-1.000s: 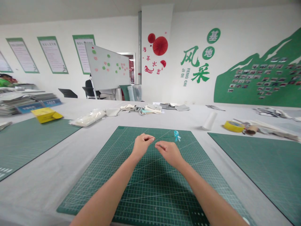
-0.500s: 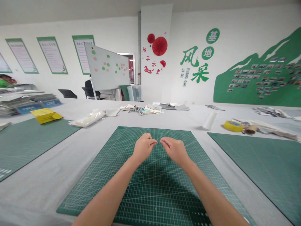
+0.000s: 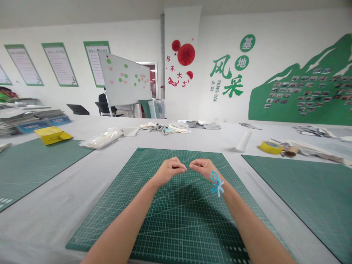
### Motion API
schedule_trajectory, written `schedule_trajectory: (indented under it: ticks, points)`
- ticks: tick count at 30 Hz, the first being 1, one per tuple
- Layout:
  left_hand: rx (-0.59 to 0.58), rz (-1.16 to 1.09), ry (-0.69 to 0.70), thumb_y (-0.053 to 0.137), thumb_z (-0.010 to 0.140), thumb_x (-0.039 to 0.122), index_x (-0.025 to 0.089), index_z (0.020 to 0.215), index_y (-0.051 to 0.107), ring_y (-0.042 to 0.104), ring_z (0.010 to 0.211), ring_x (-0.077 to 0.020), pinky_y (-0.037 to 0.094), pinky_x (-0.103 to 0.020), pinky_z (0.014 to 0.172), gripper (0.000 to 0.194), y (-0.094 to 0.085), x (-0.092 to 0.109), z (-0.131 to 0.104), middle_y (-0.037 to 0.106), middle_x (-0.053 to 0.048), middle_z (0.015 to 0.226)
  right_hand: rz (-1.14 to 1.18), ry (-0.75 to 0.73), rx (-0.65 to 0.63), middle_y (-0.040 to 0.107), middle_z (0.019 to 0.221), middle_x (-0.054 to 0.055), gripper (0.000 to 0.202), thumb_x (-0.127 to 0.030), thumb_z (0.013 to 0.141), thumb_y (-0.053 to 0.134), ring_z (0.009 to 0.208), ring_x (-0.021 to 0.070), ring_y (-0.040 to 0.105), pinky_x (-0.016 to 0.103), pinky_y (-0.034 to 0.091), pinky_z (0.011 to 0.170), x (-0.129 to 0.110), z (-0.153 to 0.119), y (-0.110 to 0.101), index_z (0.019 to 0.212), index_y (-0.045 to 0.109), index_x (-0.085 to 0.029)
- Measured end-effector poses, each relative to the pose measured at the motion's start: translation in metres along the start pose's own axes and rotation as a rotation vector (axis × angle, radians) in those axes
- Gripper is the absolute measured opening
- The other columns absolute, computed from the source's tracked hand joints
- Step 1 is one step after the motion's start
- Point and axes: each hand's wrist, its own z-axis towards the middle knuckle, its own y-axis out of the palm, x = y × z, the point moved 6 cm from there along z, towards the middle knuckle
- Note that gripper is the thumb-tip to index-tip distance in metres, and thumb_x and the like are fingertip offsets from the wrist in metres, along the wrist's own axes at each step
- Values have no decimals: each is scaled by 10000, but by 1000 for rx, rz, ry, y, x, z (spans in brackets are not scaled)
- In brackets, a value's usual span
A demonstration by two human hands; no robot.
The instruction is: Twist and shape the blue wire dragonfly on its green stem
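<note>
Above the green gridded cutting mat (image 3: 167,223), my left hand (image 3: 170,171) is closed in a pinch, its thumb and fingertips pointing right. My right hand (image 3: 202,168) pinches too, its fingertips a small gap away from the left ones. Whatever sits between either set of fingers is too small to make out. A light-blue ornament (image 3: 217,184), with a spiral at the top and a star-like, clear-tipped lower part, appears in front of my right wrist. A thin green line, perhaps a cord or wire, runs from below the right hand toward it.
Other cutting mats lie left (image 3: 41,168) and right (image 3: 302,190). Beyond are a yellow packet (image 3: 52,135), a clear plastic bag (image 3: 103,138), fabric scraps (image 3: 178,127), a white roll (image 3: 244,141) and yellow tape (image 3: 271,147). A person (image 3: 7,95) is at far left.
The blue ornament has come into view at my right wrist. Both hands have turned slightly, and the left has shifted a little to the right. Both stay pinched.
</note>
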Motion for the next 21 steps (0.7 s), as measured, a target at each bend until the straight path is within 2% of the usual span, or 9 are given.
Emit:
schedule_trajectory:
  ticks: [3,6,10,16,21]
  points:
    - [117,-101,-77,611,736,316,181,808,712,529,747,-132,430,-256,710,184,-5,-9,0,576,-29,792,52,-2,28,560,603,-11,290,-417,777,531,541,105,461,212,358,497,1,0,3,760,656,-156]
    - [225,-225,-184,618,715,346,153,834,700,524,708,-129,426,-256,673,241,-7,-20,-1,634,-52,823,5,-33,35,576,627,-8,265,-379,795,518,568,110,479,217,375,526,-4,0,10,745,656,-158]
    - [306,-337,-280,647,677,366,138,839,695,487,600,-100,403,-233,580,284,-6,-33,-3,662,-55,789,-80,-87,14,581,615,-17,234,-337,804,516,568,110,487,215,372,544,-14,-2,21,721,657,-169]
    - [336,-351,-296,644,678,352,140,820,696,470,563,-83,389,-224,557,260,-8,-33,-5,673,-48,801,-133,-121,29,594,625,-20,215,-309,825,497,577,115,510,214,369,554,-27,-5,27,745,650,-181]
    - [371,-227,-247,619,699,322,146,791,697,550,652,-130,421,-250,604,214,-11,-30,-4,680,-50,794,-229,-168,59,608,639,-24,214,-281,852,457,580,119,525,221,362,566,-41,-11,29,765,637,-202]
